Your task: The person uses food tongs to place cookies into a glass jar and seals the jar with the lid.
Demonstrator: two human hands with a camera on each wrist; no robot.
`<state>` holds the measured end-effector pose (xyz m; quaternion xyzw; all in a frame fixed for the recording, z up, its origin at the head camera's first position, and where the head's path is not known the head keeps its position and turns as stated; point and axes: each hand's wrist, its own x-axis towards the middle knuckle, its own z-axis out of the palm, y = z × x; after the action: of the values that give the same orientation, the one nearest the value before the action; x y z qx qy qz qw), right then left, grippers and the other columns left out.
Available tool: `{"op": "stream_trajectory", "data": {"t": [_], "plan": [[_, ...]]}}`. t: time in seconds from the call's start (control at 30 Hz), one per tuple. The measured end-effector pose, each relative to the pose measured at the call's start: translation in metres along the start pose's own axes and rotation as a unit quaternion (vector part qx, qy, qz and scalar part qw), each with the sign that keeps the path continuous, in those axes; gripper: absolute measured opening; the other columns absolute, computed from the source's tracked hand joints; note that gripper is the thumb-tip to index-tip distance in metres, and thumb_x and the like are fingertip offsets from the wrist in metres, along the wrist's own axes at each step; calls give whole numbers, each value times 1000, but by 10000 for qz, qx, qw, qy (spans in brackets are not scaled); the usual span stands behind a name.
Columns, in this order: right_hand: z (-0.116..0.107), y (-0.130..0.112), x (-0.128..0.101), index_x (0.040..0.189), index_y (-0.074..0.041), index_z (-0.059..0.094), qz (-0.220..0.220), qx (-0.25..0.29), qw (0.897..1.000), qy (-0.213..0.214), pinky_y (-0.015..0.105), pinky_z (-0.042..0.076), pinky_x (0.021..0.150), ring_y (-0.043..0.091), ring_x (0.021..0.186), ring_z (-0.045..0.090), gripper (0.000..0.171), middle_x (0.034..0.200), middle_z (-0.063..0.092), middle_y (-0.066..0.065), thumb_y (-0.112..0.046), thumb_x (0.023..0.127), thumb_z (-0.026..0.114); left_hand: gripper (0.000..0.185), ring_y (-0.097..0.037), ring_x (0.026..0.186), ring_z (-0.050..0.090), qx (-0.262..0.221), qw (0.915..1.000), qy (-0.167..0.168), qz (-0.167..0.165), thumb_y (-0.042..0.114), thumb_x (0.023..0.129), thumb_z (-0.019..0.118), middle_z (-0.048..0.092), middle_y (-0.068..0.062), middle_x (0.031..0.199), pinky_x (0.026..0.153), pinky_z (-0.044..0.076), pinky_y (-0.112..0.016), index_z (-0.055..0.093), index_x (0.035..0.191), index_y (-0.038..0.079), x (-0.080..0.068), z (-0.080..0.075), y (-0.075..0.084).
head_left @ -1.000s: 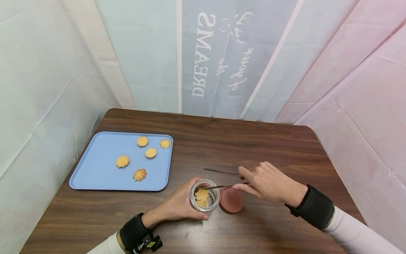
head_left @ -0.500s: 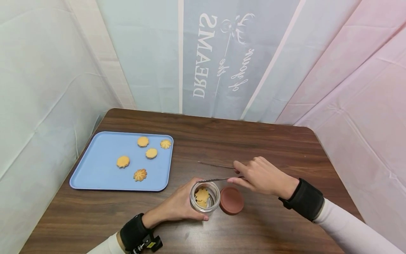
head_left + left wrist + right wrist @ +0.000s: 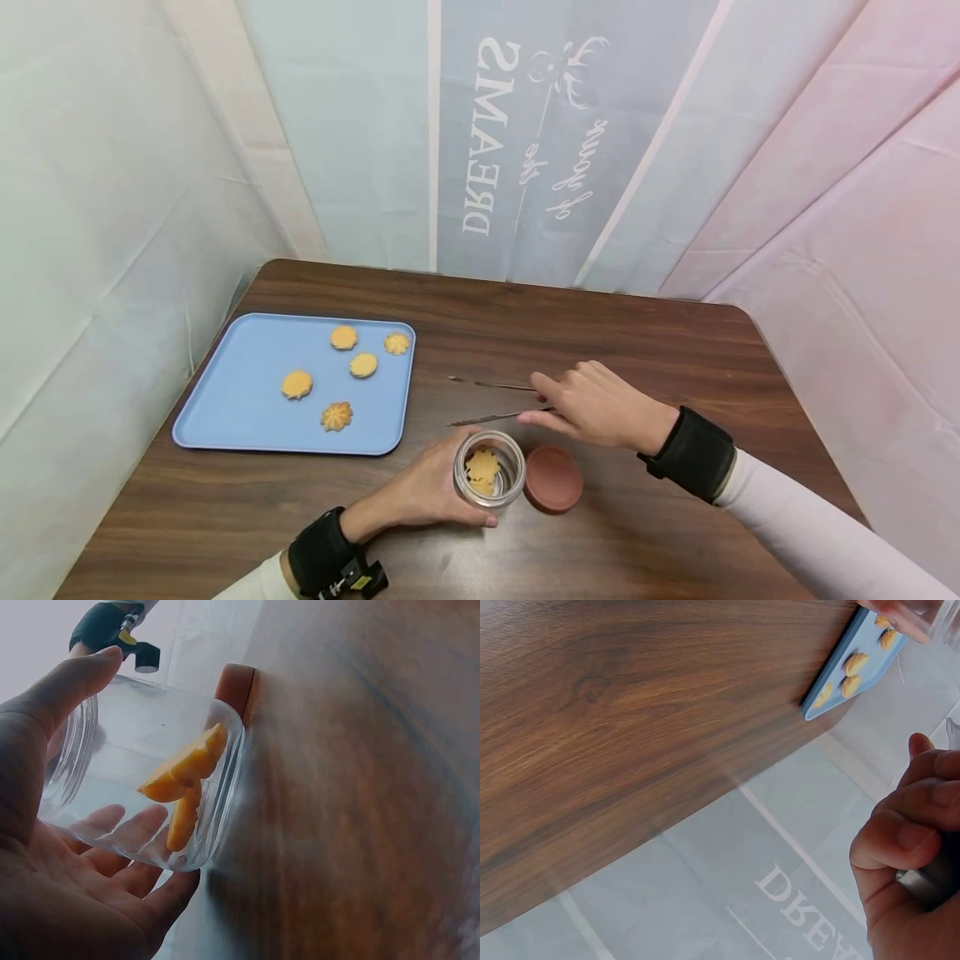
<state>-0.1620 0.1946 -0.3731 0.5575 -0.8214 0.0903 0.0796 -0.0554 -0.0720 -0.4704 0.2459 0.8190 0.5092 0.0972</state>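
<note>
My left hand (image 3: 435,486) grips a clear glass jar (image 3: 161,701) round its side, with the mouth facing up in the head view. Inside it lie some yellow cookies (image 3: 187,765), piled near the bottom. Metal tongs (image 3: 491,417) are held in my right hand (image 3: 600,406), their two arms spread apart with nothing between the tips. Those tips point left, just beyond the jar's rim. In the right wrist view, curled fingers (image 3: 907,840) wrap the tongs' dark handle end. A blue tray (image 3: 247,417) to the left bears several cookies (image 3: 336,416).
A reddish-brown round lid (image 3: 553,479) lies on the table right beside the jar. The dark wooden table (image 3: 637,333) ends at a printed curtain (image 3: 480,125) behind, with pale cloth along both sides.
My right hand has moved left and away from the jar, lifting the tongs out of its mouth and past the rim. The left hand still holds the jar in place.
</note>
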Motion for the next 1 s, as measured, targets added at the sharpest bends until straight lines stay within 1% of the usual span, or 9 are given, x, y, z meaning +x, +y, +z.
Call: {"op": "stream_trajectory", "data": {"t": [0.17, 0.37, 0.6, 0.8, 1.0], "plan": [[2, 1, 7, 84, -18, 46, -43, -3, 9999, -121, 21, 8, 52, -1, 48, 12, 46, 60, 19, -14, -57, 110, 46, 98, -16, 122, 63, -52, 9999, 18, 140, 42, 71, 99, 64, 1, 138, 107, 50, -38, 48, 149, 12, 1, 1, -1], [7, 3, 14, 84, -18, 46, -22, 78, 9998, -197, 22, 9, 52, 0, 48, 14, 47, 59, 20, -13, -57, 110, 45, 94, -16, 119, 64, -143, 9997, 34, 179, 41, 71, 99, 67, 1, 134, 105, 51, -36, 48, 147, 16, 0, 1, -3], [18, 5, 26, 84, -18, 46, -92, 151, 9995, -256, 21, 12, 51, -1, 47, 20, 46, 58, 26, -14, -56, 109, 49, 92, -16, 119, 64, -124, 9995, 30, 294, 40, 73, 98, 66, 1, 134, 105, 51, -35, 48, 146, 18, 0, 1, -3], [28, 8, 36, 84, -18, 46, -151, 148, 9994, -291, 23, 12, 51, 0, 47, 20, 44, 58, 27, -14, -53, 108, 55, 92, -16, 121, 63, -126, 9996, -11, 260, 41, 73, 98, 64, 1, 135, 107, 50, -35, 48, 146, 18, 1, 1, -4], [36, 10, 44, 82, -19, 47, -203, 141, 9993, -264, 23, 15, 49, 1, 46, 26, 46, 58, 30, -15, -56, 108, 52, 92, -16, 122, 62, -198, 9995, -15, 240, 40, 73, 98, 64, 1, 136, 109, 48, -35, 47, 146, 19, 1, 1, -4]]}}
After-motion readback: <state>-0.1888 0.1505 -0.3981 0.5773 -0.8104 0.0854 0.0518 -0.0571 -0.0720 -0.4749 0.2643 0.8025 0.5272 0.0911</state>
